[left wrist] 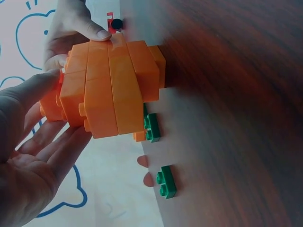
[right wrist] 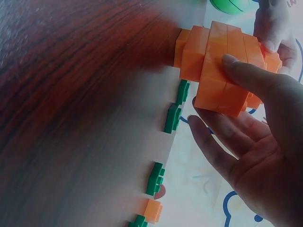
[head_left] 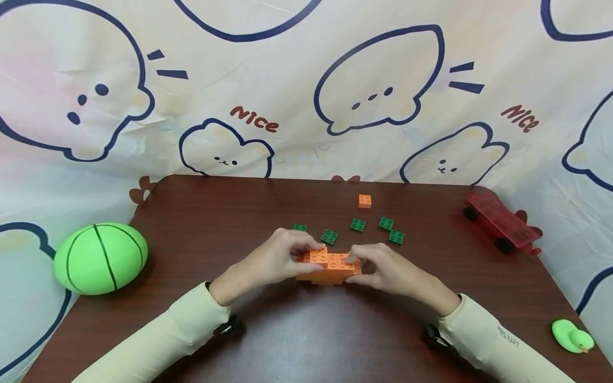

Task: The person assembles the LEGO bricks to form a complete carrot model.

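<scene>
An orange toy-brick build, several layers tall and narrower at its base, stands on the table in the middle of the head view. My left hand pinches a small orange brick on top of the build's left part; whether it is pressed fully down I cannot tell. At the right end, my right hand grips the build between thumb and fingers. The right wrist view shows that thumb lying on the stacked orange side. In the left wrist view, the build's stepped layers show between both hands.
Several green bricks lie scattered behind the build, with a loose orange brick farther back. A green ball sits at the left edge. A translucent red wheeled toy and a green toy duck are on the right.
</scene>
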A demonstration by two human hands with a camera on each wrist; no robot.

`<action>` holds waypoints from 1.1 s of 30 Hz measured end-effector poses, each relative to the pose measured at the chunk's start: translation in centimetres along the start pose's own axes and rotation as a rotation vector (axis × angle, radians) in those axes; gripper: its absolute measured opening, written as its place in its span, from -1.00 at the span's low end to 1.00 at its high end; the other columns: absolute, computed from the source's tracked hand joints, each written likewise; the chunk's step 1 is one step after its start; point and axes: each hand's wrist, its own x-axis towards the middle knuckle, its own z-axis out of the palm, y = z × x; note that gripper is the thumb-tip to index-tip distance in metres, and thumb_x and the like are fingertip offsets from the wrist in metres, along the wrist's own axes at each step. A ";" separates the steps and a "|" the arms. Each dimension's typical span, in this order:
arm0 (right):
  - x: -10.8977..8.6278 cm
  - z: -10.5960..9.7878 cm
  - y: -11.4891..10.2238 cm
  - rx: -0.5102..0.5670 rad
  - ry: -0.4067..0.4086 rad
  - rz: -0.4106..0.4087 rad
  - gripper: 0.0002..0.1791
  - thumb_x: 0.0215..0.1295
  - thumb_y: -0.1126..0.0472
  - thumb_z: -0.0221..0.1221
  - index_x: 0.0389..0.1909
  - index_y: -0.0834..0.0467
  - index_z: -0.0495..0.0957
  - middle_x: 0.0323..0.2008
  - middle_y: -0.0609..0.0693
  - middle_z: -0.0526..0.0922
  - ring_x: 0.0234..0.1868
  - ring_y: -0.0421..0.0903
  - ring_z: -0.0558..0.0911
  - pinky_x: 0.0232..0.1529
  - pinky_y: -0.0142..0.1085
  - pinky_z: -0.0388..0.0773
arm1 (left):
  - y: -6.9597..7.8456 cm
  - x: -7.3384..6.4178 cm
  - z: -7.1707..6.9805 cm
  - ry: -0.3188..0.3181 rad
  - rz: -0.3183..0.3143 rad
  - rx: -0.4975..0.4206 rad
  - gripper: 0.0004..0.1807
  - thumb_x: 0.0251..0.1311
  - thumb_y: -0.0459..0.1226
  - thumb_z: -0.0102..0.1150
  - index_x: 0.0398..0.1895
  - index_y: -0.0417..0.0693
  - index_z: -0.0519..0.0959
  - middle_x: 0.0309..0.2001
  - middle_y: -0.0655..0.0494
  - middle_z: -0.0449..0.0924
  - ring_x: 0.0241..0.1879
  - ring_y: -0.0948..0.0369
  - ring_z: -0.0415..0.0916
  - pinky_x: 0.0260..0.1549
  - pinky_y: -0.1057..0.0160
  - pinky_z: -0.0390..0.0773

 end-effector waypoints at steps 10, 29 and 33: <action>-0.1 -0.1 0.0 -0.006 0.010 -0.005 -0.70 0.17 0.19 0.50 -0.22 0.03 0.54 -0.12 -0.10 0.79 -0.19 -0.27 0.68 -0.17 -0.25 0.73 | 0.1 0.5 -0.1 -0.020 0.018 0.032 -0.65 0.15 -0.21 0.52 0.01 -0.05 0.74 -0.07 0.12 0.79 -0.30 0.30 0.54 -0.23 0.40 0.67; -0.1 -0.1 -0.3 -0.011 0.014 0.004 -0.69 0.16 0.22 0.50 -0.21 0.04 0.54 -0.12 -0.07 0.80 -0.16 -0.24 0.72 -0.14 -0.24 0.74 | 0.4 0.8 -0.1 -0.049 0.044 0.086 -0.67 0.17 -0.22 0.51 0.00 -0.09 0.74 -0.11 0.10 0.78 -0.30 0.28 0.53 -0.24 0.38 0.68; -0.1 -0.1 -0.2 -0.008 0.008 0.002 -0.70 0.18 0.19 0.49 -0.20 0.04 0.55 -0.11 -0.09 0.80 -0.15 -0.24 0.72 -0.13 -0.27 0.73 | 0.1 0.7 0.0 -0.038 0.035 0.070 -0.65 0.16 -0.21 0.52 0.00 -0.08 0.75 -0.10 0.11 0.78 -0.30 0.30 0.53 -0.26 0.38 0.67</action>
